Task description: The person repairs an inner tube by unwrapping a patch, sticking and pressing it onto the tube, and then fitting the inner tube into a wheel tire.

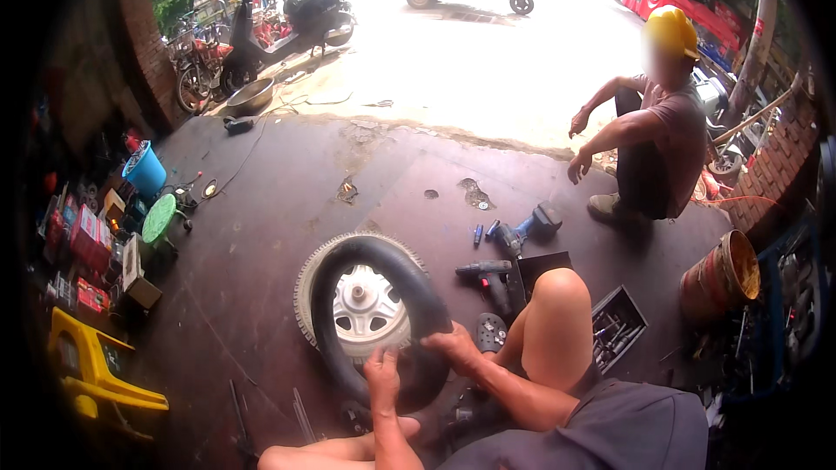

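On the dark workshop floor [287, 209], low in the middle of the view, a small wheel [366, 309] lay flat, its pale hub [368, 306] ringed by a treaded tyre [306, 283] with a black inner tube [396, 261] draped over it. Both hands sat at the wheel's five o'clock edge: the left hand [381, 376] gripped the tube with fingers curled narrow, and the right hand [453, 346] pressed closed on the rubber just beside it. I judged the tube was being worked around the rim, so the next move called for feeding it along evenly without pinching. At two o'clock from the wheel lay a cordless drill [488, 277] and a blue impact driver [527, 228]; a socket tray [616, 324] sat at three o'clock. A seated person in a yellow helmet [670, 28] waited farther off. Fingertips were hidden under the tube, and the shelves at nine o'clock were too dark to read.
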Demonstrator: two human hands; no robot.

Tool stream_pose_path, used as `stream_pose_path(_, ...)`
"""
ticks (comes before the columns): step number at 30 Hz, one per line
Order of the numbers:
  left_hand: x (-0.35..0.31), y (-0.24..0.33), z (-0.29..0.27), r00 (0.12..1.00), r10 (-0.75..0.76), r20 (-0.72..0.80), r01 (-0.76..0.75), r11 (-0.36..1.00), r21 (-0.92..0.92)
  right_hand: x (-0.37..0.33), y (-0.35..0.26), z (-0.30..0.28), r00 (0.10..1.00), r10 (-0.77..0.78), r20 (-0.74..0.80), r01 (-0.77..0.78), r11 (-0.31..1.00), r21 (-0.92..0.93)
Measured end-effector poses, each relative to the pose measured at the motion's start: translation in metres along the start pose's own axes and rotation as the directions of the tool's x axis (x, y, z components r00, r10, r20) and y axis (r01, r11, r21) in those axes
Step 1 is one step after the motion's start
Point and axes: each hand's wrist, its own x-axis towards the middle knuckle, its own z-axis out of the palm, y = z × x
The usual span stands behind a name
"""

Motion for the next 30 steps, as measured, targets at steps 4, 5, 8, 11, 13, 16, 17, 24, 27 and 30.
stream_pose_path(4, 0.002, -0.001, 0.005, 0.999, 0.025, -0.021, -0.027, 0.995, -0.097, 0.003, 0.006, -0.008, 0.999, 0.039, -0.001, -0.039, 0.999, -0.022)
stream_pose_path(5, 0.001, 0.002, 0.005, 1.000, 0.020, -0.019, -0.021, 0.995, -0.096, 0.000, 0.004, -0.006, 1.000, 0.017, 0.003, -0.017, 0.999, -0.037)
stream_pose_path(8, 0.005, 0.004, 0.005, 0.984, -0.174, 0.045, 0.180, 0.961, -0.210, 0.000, 0.006, -0.010, 1.000, 0.012, 0.006, -0.012, 0.999, -0.044)
stream_pose_path(11, 0.004, -0.003, 0.005, 0.962, -0.258, 0.084, 0.269, 0.858, -0.437, 0.002, 0.010, -0.012, 1.000, 0.017, 0.014, -0.016, 1.000, -0.023)
stream_pose_path(13, -0.002, 0.003, 0.006, 0.956, -0.251, 0.153, 0.290, 0.726, -0.624, 0.003, 0.009, -0.010, 1.000, 0.012, 0.019, -0.012, 1.000, -0.008)
stream_pose_path(16, -0.006, 0.015, 0.011, 0.954, -0.277, 0.117, 0.281, 0.687, -0.670, 0.004, 0.003, -0.007, 0.999, 0.047, -0.003, -0.047, 0.999, 0.007)
stream_pose_path(17, -0.005, 0.012, 0.010, 0.954, -0.278, 0.117, 0.282, 0.686, -0.671, 0.005, 0.004, -0.006, 0.999, 0.050, -0.019, -0.050, 0.999, -0.002)
stream_pose_path(24, 0.001, 0.003, -0.002, 0.980, -0.197, 0.026, 0.189, 0.881, -0.433, -0.005, 0.007, 0.003, 0.999, 0.041, -0.036, -0.042, 0.999, -0.031)
stream_pose_path(27, 0.004, -0.001, 0.002, 0.984, -0.177, -0.023, 0.152, 0.899, -0.411, -0.003, 0.007, 0.001, 0.999, 0.047, -0.022, -0.048, 0.997, -0.052)
stream_pose_path(30, 0.003, -0.009, -0.005, 0.978, -0.202, 0.048, 0.197, 0.824, -0.531, -0.005, 0.004, 0.005, 0.998, 0.053, -0.014, -0.053, 0.999, -0.010)
